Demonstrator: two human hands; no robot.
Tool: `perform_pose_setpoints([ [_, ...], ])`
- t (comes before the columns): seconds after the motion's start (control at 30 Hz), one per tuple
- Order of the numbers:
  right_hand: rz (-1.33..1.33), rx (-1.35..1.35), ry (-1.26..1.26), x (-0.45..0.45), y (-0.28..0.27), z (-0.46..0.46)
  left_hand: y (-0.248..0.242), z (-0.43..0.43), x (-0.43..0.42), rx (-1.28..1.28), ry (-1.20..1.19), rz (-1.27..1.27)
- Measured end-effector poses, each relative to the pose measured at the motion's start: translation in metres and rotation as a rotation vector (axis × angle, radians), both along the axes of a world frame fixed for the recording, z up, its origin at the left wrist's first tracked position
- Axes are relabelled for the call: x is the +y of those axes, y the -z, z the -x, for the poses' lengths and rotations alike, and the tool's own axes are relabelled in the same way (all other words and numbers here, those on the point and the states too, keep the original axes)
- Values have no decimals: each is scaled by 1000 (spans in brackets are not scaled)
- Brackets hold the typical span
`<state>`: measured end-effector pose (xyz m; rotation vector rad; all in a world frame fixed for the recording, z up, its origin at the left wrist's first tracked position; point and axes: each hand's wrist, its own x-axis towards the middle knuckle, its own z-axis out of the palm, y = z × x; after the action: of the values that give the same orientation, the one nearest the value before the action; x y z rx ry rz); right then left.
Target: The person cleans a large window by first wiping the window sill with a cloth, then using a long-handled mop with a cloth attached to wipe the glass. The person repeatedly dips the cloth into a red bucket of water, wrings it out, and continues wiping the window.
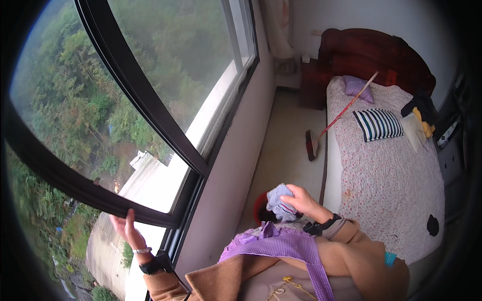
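Note:
My left hand [130, 233] is at the edge of a dark-framed window sash [150, 215]. Its thumb lies over the frame, and the fingertips seem to pass behind it. In my right hand [303, 201] is a bunched grey-blue cloth [281, 203] with a dark red stripe, held in front of my waist. Below the cloth, a red bucket [260, 210] stands on the floor, partly hidden by the cloth and my purple checked apron [275, 244]. The bucket's inside looks dark.
Left of the pink-white wall [226, 165], the window gap looks down on a pale roof [109, 256] and trees. A broom [342, 111] leans against the bed [376, 188], its head on the floor. Pillows and clothes lie on the bed. A dark red nightstand [312, 84] stands beside the headboard.

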<state>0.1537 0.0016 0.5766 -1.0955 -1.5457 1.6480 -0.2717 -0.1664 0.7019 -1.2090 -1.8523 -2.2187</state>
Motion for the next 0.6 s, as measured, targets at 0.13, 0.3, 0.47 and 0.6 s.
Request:
perform_pose_setpoints([
  [0.13,215,377,-25,17,-26,9,17,-50,-37,568,-561,-89],
  [0.3,347,604,-111,39,-73,21,75,-131,14,613,266,411],
  [0.47,232,516,-349,51,-110,39,117,-160,92,253,896,563],
  [0.6,-13,218,-525,56,-115,46,148,-179,137,49,1126,844],
])
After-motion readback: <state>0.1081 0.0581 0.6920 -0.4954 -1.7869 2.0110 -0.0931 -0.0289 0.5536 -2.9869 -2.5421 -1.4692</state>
